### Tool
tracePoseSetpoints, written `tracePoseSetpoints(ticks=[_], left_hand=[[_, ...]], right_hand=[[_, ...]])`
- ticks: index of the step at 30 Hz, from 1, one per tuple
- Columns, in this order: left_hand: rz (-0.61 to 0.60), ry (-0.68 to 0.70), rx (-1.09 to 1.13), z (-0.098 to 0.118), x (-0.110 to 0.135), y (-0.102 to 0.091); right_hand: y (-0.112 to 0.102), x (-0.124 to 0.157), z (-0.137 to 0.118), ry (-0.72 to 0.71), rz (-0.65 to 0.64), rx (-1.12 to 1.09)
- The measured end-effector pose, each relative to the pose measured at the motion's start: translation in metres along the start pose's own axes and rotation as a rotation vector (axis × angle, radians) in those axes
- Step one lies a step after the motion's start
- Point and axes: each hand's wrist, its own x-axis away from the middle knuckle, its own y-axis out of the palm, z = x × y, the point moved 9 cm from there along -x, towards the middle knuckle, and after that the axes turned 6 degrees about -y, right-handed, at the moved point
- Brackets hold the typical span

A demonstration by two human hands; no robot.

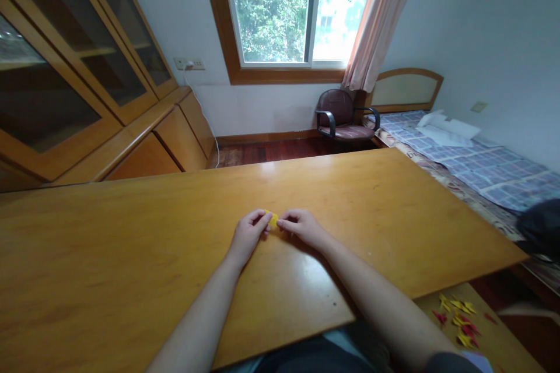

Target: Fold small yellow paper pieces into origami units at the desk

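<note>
Over the middle of the wooden table [144, 256], a small yellow piece of paper [273, 220] is pinched between both hands. My left hand [250, 232] is closed on its left side, thumb on the near face. From the other side, my right hand [303, 226] grips the right edge with thumb and forefinger. The fingers cover much of the paper, so its exact folds cannot be made out. At the lower right, several small red and yellow folded paper shapes [462, 320] lie in a loose pile on a lower wooden surface [510, 342].
A glass-doored cabinet [87, 41] stands along the left wall. Beyond the table are a maroon armchair [339, 113] and a window [271, 11] with a pink curtain [380, 23]. On the right, a bed [490, 169] holds white sheets [448, 129] and a black bag [542, 227].
</note>
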Motion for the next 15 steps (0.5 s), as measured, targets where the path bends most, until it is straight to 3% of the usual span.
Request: tracePoseSetpoints(ticks=[15], left_hand=[[0.120,0.083,0.017,0.009,0.002,-0.013]], right_hand=[[0.000,0.001,-0.003,-0.008,-0.026,0.010]])
